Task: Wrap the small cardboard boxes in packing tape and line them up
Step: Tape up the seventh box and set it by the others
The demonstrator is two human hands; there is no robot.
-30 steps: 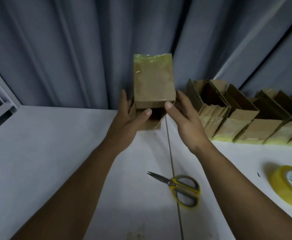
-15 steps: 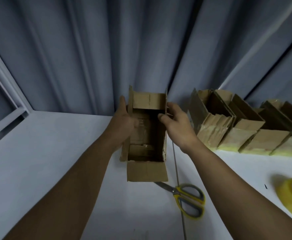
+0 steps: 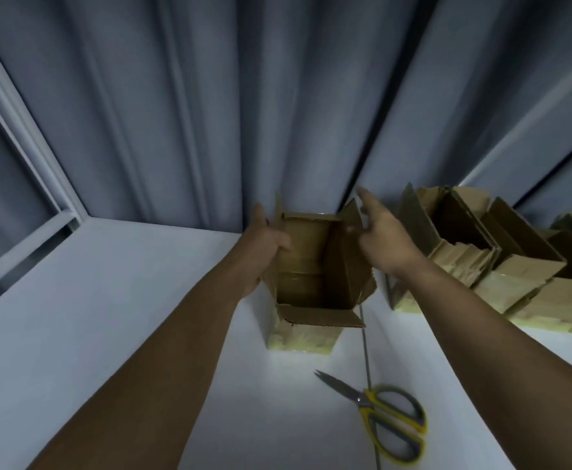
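Now | left hand (image 3: 264, 245) holds box (image 3: 306, 300) | right hand (image 3: 384, 239) open beside it

Single head view, downward over table (image 3: 108, 300)

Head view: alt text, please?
An open cardboard box stands on a white table, the left hand gripping its wall, the right hand open at its flap. Finished boxes line the right; scissors lie nearer.
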